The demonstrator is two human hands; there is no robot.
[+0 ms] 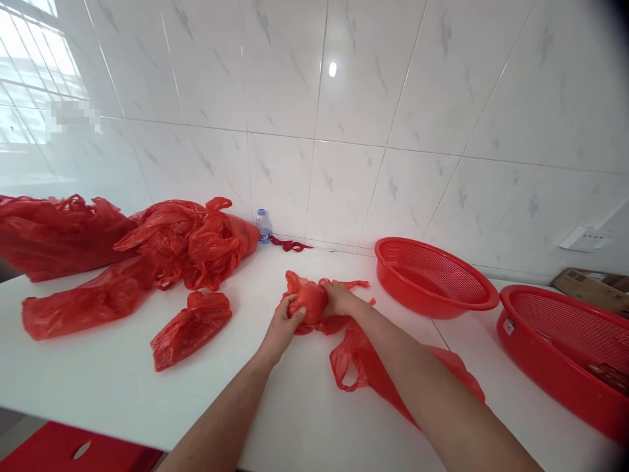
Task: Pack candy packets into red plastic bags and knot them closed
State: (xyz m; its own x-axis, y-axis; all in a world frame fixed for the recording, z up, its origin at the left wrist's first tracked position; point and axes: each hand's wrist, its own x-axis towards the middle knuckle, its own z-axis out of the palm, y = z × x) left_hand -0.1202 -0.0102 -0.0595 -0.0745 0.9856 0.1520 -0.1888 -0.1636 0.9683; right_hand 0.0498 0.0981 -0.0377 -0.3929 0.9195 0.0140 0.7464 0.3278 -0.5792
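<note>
Near the middle of the white table (275, 400), both hands are on a bunched red plastic bag (310, 300). My left hand (289, 321) grips its left side, thumb in front and fingers partly behind. On the other side my right hand (338, 298) is closed at the bag, with its fingertips hidden in the folds. Under my right forearm lies another red plastic bag (358, 357), flat, its handle loop toward me. To the left, a small folded red bag bundle (192, 328) lies apart from my hands.
Heaped red bags (196, 242) and a big stuffed red bag (63, 236) fill the back left. A water bottle (263, 229) and dark red strip (291, 244) sit by the tiled wall. Two red baskets (432, 295) stand right; a red stool (73, 452) is below the table edge.
</note>
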